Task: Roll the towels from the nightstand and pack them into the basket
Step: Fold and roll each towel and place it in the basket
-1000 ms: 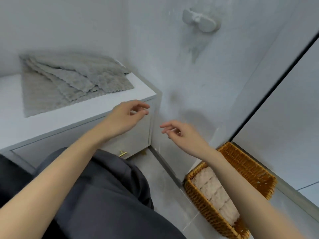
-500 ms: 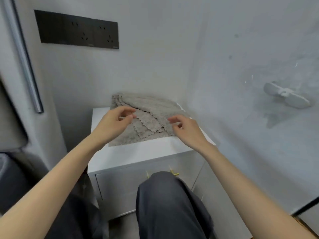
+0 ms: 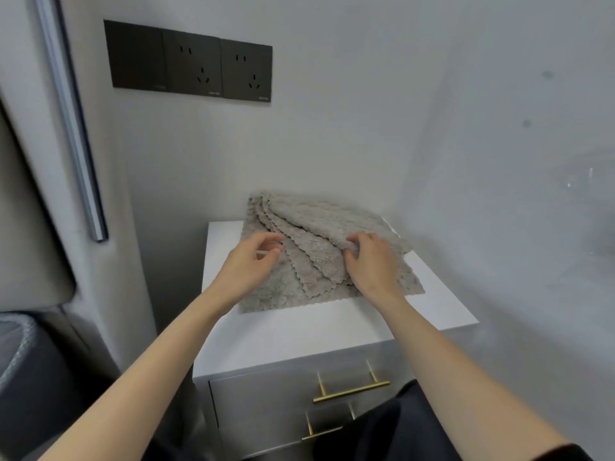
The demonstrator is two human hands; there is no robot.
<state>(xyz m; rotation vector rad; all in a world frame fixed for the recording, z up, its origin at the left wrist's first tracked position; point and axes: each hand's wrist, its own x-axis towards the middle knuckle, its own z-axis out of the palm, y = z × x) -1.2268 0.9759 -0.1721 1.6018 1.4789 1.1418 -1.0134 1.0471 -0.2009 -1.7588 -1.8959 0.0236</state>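
Both hands have reached the towels (image 3: 316, 221) stacked on the nightstand (image 3: 299, 331); right hand (image 3: 372, 264) now pinches the top edge; left hand (image 3: 253, 264) hovers, fingers apart, holding nothing; lifting one towel for rolling likely follows.

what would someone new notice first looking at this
The fanned stack of grey towels on the white nightstand in the middle draws the eye first. The right hand pinches up a fold of the top towel, and the left hand is curled over the stack's left side. On the wall above, a black socket panel stands out, and a brass drawer handle shows on the nightstand's front.
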